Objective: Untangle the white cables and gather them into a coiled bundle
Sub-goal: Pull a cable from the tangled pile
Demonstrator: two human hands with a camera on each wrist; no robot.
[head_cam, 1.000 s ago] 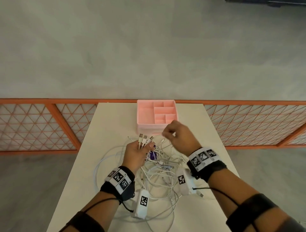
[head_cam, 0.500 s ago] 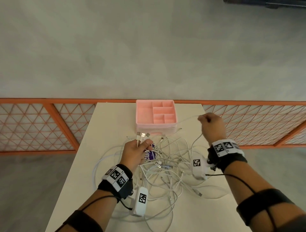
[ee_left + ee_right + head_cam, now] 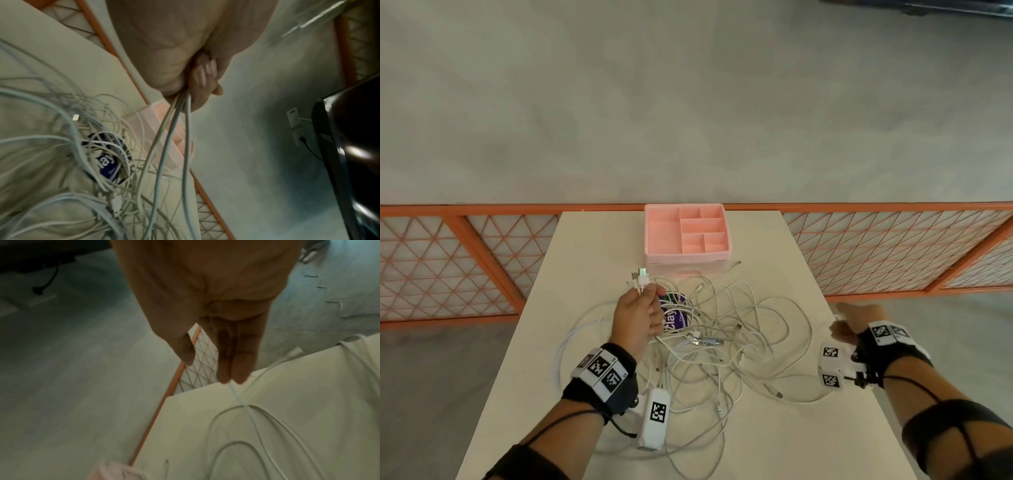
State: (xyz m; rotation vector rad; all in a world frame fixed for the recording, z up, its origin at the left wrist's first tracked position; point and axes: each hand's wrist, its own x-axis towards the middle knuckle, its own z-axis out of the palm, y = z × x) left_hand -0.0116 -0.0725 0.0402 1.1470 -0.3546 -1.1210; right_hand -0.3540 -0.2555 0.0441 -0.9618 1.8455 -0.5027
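A tangle of white cables [image 3: 722,335] sprawls over the middle of the cream table [image 3: 592,240]. My left hand [image 3: 650,298] is raised a little over its left part and grips several cable ends, whose USB plugs [image 3: 640,279] stick up past the fingers. In the left wrist view the curled fingers [image 3: 203,76] clamp three strands that drop into the tangle [image 3: 61,146]. My right hand [image 3: 842,322] hovers at the table's right edge, blurred. Its fingers [image 3: 236,356] are straight with the thumb apart, and one white cable [image 3: 246,405] runs from just under the fingertips.
A pink compartment organiser [image 3: 688,233] stands at the table's far edge, just behind the cables. A purple packet [image 3: 673,317] lies under the tangle by my left hand. An orange lattice fence [image 3: 448,260] runs behind the table, over grey floor.
My right hand swung from beside the organiser out to the right and back toward me, drawing a cable strand to the table's right edge. The left hand kept its grip on the plugs.
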